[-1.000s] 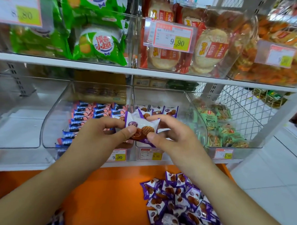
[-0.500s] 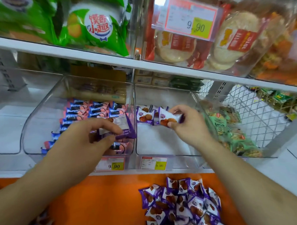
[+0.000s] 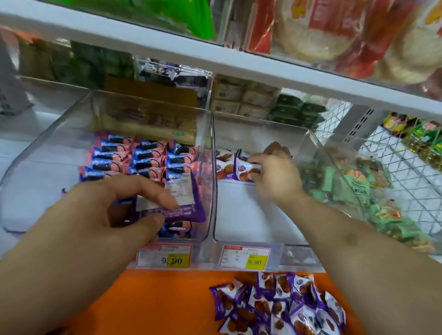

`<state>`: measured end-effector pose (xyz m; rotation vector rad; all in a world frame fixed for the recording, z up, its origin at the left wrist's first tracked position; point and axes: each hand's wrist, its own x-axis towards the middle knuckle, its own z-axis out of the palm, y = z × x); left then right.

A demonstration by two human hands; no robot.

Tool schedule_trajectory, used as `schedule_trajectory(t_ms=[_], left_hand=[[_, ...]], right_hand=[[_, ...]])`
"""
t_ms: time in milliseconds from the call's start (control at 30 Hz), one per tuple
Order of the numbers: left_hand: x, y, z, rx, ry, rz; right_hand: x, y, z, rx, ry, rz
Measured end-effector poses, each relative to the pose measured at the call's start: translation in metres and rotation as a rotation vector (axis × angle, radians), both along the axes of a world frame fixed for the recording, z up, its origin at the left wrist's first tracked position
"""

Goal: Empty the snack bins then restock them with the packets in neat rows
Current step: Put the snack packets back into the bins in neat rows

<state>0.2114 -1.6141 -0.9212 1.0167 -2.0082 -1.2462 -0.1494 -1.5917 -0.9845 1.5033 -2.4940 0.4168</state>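
Right hand (image 3: 275, 174) has reached deeper into the clear bin (image 3: 336, 177)
It pinches a purple packet (image 3: 247, 169); left hand (image 3: 106, 213) grips another packet (image 3: 185, 206)

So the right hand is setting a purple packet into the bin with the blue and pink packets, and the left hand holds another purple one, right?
Not quite. The head view shows the right hand setting its purple packet into the nearly empty bin beside the blue and pink packets. The left hand does hold another purple one.

White shelf board (image 3: 244, 64) spans upper frame; slotted white upright (image 3: 361, 122) and wire mesh panel (image 3: 402, 165) at right; orange ledge (image 3: 158, 304) below.
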Motion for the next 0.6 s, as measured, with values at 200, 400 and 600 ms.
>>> schedule_trajectory(t_ms=[200,400,600], left_hand=[[-0.001,0.006,0.014,0.019,-0.006,-0.035],[0.001,0.01,0.021,0.049,0.013,-0.034],[0.005,0.018,0.032,0.097,0.019,-0.11]], right_hand=[[0.007,0.006,0.007,-0.039,-0.127,0.004],[0.024,0.038,0.026,-0.111,-0.21,-0.094],[0.122,0.106,0.067,-0.251,-0.506,0.108]])
